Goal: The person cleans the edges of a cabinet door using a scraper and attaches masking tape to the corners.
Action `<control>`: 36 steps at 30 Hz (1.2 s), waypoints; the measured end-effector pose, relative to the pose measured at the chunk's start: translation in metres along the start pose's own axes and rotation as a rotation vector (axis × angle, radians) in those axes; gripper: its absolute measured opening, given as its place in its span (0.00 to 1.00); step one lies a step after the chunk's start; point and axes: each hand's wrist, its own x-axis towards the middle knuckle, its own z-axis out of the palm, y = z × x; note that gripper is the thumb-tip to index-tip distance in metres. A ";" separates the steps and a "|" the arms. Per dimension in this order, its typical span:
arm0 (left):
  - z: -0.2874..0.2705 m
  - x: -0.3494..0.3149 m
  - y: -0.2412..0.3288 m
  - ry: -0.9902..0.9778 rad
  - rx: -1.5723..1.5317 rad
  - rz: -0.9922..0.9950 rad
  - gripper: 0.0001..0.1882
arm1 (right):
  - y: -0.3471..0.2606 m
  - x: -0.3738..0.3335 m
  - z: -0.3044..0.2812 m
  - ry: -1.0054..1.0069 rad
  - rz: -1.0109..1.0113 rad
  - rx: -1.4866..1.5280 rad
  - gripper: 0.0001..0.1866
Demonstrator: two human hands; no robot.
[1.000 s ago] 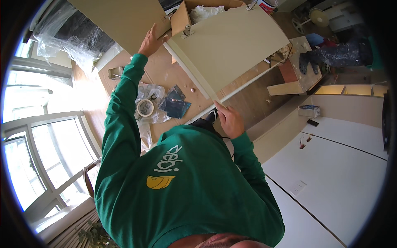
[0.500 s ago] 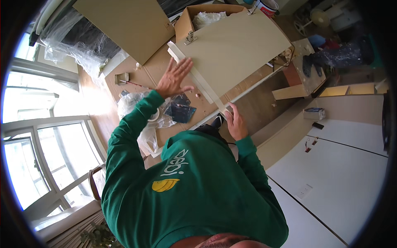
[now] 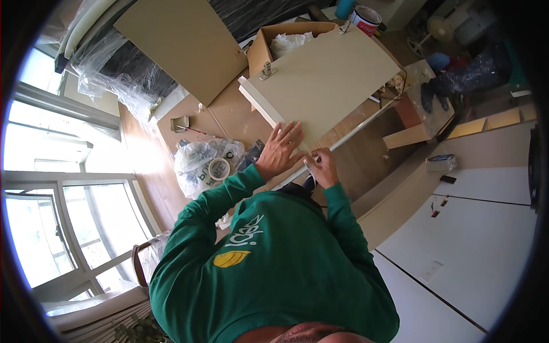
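Observation:
A beige cabinet door (image 3: 331,80) with metal hinges lies tilted in front of me, its corner toward me. Pale masking tape (image 3: 260,102) runs along its left edge. My left hand (image 3: 279,153) lies flat near that corner, fingers stretched out, pressing on the door's edge. Just right of it, my right hand (image 3: 325,170) is closed in a pinch at the corner, on what looks like the tape's end; my fingers hide most of it. The two hands nearly touch.
A second beige panel (image 3: 186,48) leans at the back left. A cardboard box (image 3: 260,52) stands behind the door, a paint can (image 3: 366,20) beyond. On the left, a tape roll (image 3: 219,169) rests on a plastic bag (image 3: 191,163), near a small pot (image 3: 179,123). Another person's leg (image 3: 472,80) shows at right.
My left hand has slid along the door's edge toward me, down to the near corner beside my right hand. The tape strip stretched to my right hand is now mostly covered by my hands.

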 end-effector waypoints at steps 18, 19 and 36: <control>0.033 0.015 0.033 0.184 0.006 -0.279 0.31 | -0.040 -0.023 -0.012 0.182 -0.423 -0.261 0.05; 0.036 0.012 0.032 0.207 0.000 -0.287 0.34 | -0.028 -0.031 -0.015 0.186 -0.465 -0.228 0.09; 0.176 -0.140 0.042 1.020 -0.190 -1.831 0.43 | 0.156 0.057 -0.003 -0.240 -0.526 -0.384 0.39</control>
